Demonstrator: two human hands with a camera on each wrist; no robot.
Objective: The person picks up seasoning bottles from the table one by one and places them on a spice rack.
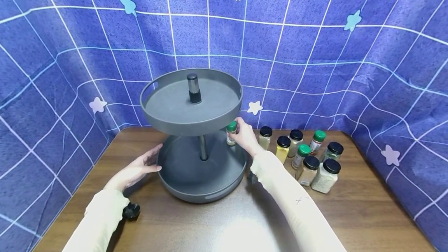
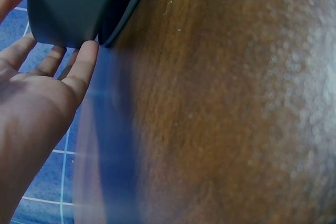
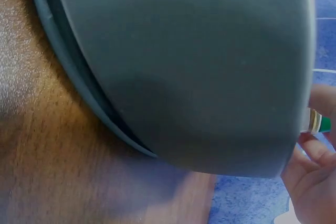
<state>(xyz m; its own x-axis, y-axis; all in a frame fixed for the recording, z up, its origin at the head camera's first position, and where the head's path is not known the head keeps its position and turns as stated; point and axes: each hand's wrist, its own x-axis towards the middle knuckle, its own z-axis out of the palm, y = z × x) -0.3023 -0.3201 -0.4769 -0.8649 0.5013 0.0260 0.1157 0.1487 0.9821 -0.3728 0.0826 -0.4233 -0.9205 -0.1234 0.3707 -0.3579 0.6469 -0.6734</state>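
Observation:
A dark grey two-tier turntable rack (image 1: 192,118) stands on the table, its upper tray bare around a short central post. Under the upper tray, at the right rear of the lower tray (image 1: 189,180), my right hand (image 1: 245,137) pinches a small spice jar (image 1: 231,138) with a green cap. The jar is upright; whether its base touches the tray floor I cannot tell. In the right wrist view the tray wall hides most of the jar except its green cap (image 3: 325,124). My left hand (image 1: 138,168) touches the lower tray's left side with extended fingers (image 2: 84,64).
Right of the rack stand several spice jars: black-capped ones such as a yellow jar (image 1: 282,149) and a white-filled jar (image 1: 326,176), plus green-capped ones (image 1: 316,143). A blue patterned cloth (image 1: 224,34) hangs behind and around the wooden table (image 1: 367,205).

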